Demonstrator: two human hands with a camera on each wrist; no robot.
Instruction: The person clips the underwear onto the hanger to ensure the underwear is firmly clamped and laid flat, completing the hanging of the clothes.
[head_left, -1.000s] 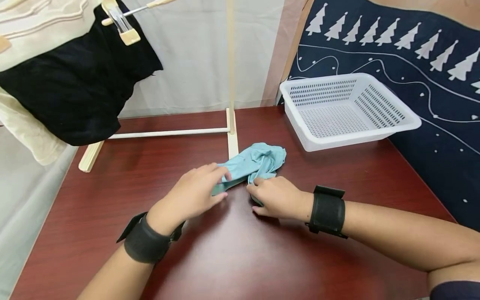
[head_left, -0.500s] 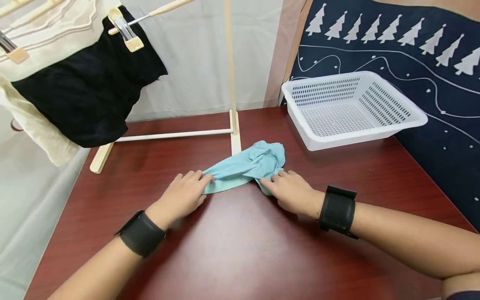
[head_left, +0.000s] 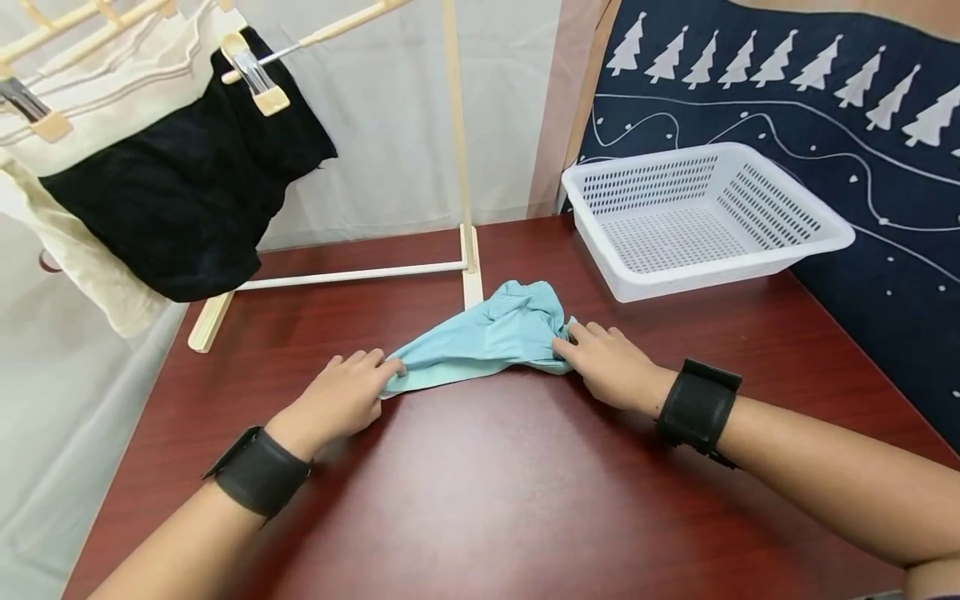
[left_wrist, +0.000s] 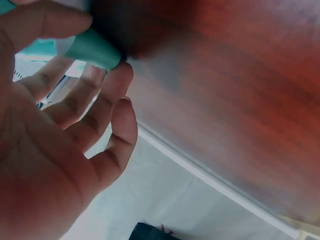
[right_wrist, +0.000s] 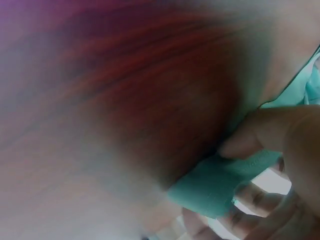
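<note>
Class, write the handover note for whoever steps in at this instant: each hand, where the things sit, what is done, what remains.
Left hand: pinches the left end of the light blue garment.
Right hand: grips its right end.
Garment: on the dark red table, stretched between the hands, bunched at the back by the wooden rack's foot.
White basket: empty, back right.
Done: edge pulled out.
Left: garment not yet flat or folded.

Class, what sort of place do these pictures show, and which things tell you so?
Probably a laundry-sorting corner at home: a drying rack with clipped clothes, a white basket, and a light blue cloth on the table.
</note>
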